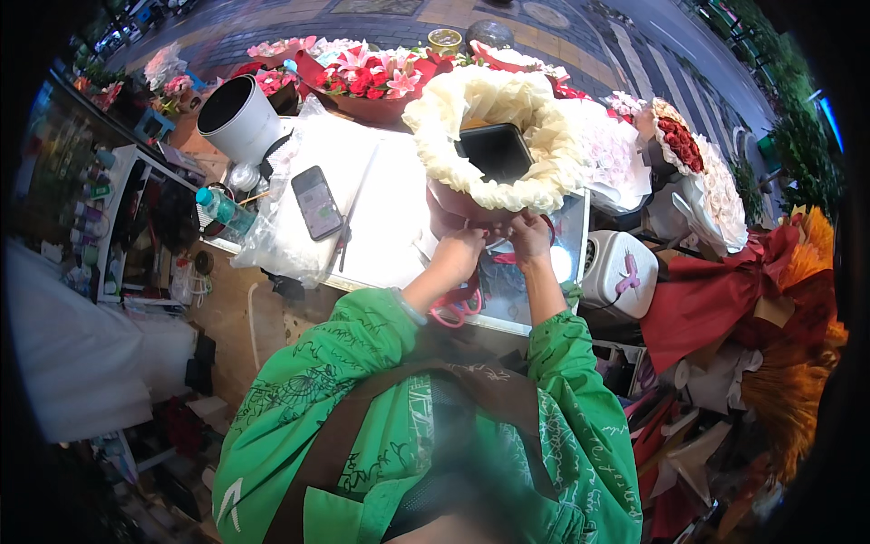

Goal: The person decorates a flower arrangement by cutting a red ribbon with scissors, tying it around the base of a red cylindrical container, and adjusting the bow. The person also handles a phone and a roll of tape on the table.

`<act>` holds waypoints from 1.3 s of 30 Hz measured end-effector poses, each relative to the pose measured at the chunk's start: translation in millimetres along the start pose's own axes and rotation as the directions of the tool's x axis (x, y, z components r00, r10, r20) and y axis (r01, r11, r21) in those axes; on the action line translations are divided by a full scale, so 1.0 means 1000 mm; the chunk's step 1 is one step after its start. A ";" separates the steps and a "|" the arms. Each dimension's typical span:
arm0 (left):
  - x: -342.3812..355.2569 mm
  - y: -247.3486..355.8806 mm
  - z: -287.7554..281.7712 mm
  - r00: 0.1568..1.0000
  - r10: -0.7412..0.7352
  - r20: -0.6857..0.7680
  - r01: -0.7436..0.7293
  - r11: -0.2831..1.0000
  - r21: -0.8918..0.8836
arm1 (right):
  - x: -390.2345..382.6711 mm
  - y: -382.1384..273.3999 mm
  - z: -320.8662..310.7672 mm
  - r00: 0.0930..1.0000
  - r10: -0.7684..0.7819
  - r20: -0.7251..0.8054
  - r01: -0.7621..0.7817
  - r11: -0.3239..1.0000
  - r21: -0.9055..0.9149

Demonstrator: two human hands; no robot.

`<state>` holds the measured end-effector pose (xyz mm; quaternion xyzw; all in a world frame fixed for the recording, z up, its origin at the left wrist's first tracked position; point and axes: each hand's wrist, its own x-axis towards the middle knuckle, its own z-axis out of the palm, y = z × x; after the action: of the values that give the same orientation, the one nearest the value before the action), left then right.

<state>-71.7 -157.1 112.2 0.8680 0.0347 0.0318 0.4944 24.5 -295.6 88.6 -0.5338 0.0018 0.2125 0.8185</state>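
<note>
Left hand (pixel 464 249) and right hand (pixel 529 238) meet low on the cream ruffled bouquet (pixel 439 113).
We see both sets of fingers curled narrow at its near side, the bouquet just beyond the grip — exactly what they pinch, we cannot tell. Well left of the grip, a phone (pixel 317 203) lies over the white table (pixel 390 227); to the right, a purple glue gun (pixel 628 275) rests on a white box (pixel 605 258).

The cream ruffle (pixel 555 136) looks like crinkled, matt paper.
</note>
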 end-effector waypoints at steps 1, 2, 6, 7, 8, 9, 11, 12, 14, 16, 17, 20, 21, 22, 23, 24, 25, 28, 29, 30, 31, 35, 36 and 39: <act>0.000 0.002 -0.002 0.992 0.117 -0.039 -0.105 0.967 0.230 | -0.001 -0.001 0.002 0.999 -0.021 -0.030 0.021 1.000 -0.006; -0.002 0.005 -0.003 0.982 0.161 -0.102 -0.138 0.970 0.200 | -0.002 -0.003 0.005 0.999 -0.019 -0.038 0.020 1.000 0.014; -0.026 0.017 -0.003 0.983 0.033 -0.181 -0.053 0.993 -0.107 | -0.007 -0.011 0.006 0.999 0.023 0.023 -0.024 0.999 0.034; -0.032 0.017 -0.004 0.988 -0.065 -0.140 0.032 0.974 -0.226 | -0.007 -0.012 0.005 0.997 0.044 0.062 -0.045 0.999 0.022; -0.035 0.013 -0.004 0.982 -0.134 -0.133 0.083 0.939 -0.335 | -0.008 -0.013 0.005 0.994 0.088 0.070 -0.088 0.996 0.003; -0.038 0.007 -0.003 0.972 -0.202 -0.118 0.132 0.889 -0.439 | -0.009 -0.013 0.005 0.988 0.132 0.077 -0.131 0.991 -0.016; -0.042 -0.008 -0.002 0.943 -0.328 -0.059 0.214 0.730 -0.649 | -0.009 -0.013 0.007 0.979 0.186 0.082 -0.184 0.983 -0.029; -0.044 -0.016 -0.001 0.924 -0.383 -0.014 0.246 0.620 -0.745 | -0.009 -0.012 0.008 0.977 0.196 0.080 -0.195 0.981 -0.019; -0.052 -0.017 0.002 0.902 -0.431 0.020 0.253 0.492 -0.833 | -0.010 -0.011 0.013 0.972 0.214 0.101 -0.218 0.976 0.028; -0.061 -0.015 0.004 0.908 -0.415 0.058 0.291 0.523 -0.801 | -0.011 -0.009 0.021 0.963 0.225 0.147 -0.241 0.965 0.101; -0.063 -0.014 0.004 0.910 -0.408 0.077 0.308 0.538 -0.785 | -0.013 -0.009 0.027 0.965 0.222 0.137 -0.236 0.967 0.093; -0.059 -0.014 0.002 0.956 -0.295 -0.002 0.252 0.820 -0.514 | -0.013 -0.002 0.031 0.965 0.217 0.149 -0.227 0.972 0.059; -0.056 -0.012 0.000 0.969 -0.247 -0.013 0.225 0.899 -0.377 | -0.007 0.008 0.021 0.959 0.218 0.180 -0.229 0.972 0.042; -0.053 -0.022 0.002 0.985 -0.145 -0.094 0.126 0.975 -0.185 | -0.003 0.013 0.016 0.952 0.221 0.214 -0.231 0.973 0.025; -0.049 -0.038 0.004 0.987 -0.030 -0.158 0.034 0.999 0.022 | -0.009 0.003 0.028 0.934 0.278 0.222 -0.288 0.958 0.012; -0.046 -0.052 0.007 0.976 0.095 -0.196 -0.047 0.971 0.234 | -0.019 -0.009 0.040 0.914 0.335 0.228 -0.344 0.939 -0.002; -0.045 -0.045 0.005 0.978 0.093 -0.188 -0.059 0.983 0.176 | -0.028 -0.015 0.048 0.894 0.387 0.225 -0.395 0.919 -0.011; -0.045 -0.032 0.003 0.979 0.124 -0.159 -0.112 0.990 0.084 | -0.036 -0.006 0.058 0.893 0.362 0.267 -0.347 0.932 -0.104; -0.045 -0.035 0.008 0.977 0.159 -0.146 -0.144 0.984 0.110 | -0.034 -0.006 0.056 0.916 0.336 0.218 -0.322 0.942 -0.097; -0.045 -0.037 0.011 0.972 0.192 -0.131 -0.175 0.975 0.136 | -0.028 -0.004 0.051 0.936 0.308 0.169 -0.296 0.951 -0.092; -0.045 -0.031 0.008 0.968 0.204 -0.148 -0.188 0.975 0.116 | -0.024 -0.004 0.047 0.954 0.277 0.118 -0.268 0.960 -0.086; -0.049 -0.005 -0.005 0.950 0.218 -0.222 -0.215 0.976 0.035 | -0.021 -0.006 0.033 0.980 0.198 0.027 -0.199 0.971 0.132; -0.049 0.000 -0.008 0.947 0.214 -0.242 -0.217 0.976 0.014 | -0.015 -0.002 0.024 0.980 0.188 0.069 -0.195 0.973 0.122; -0.048 0.012 -0.016 0.911 0.304 -0.278 -0.266 0.950 0.166 | -0.011 -0.005 0.022 0.990 0.134 0.052 -0.135 0.991 0.015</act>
<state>-120.3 -154.1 129.5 0.8778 -0.0160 0.2327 0.4184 11.2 -281.9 104.7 -0.5193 0.0190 0.2804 0.8071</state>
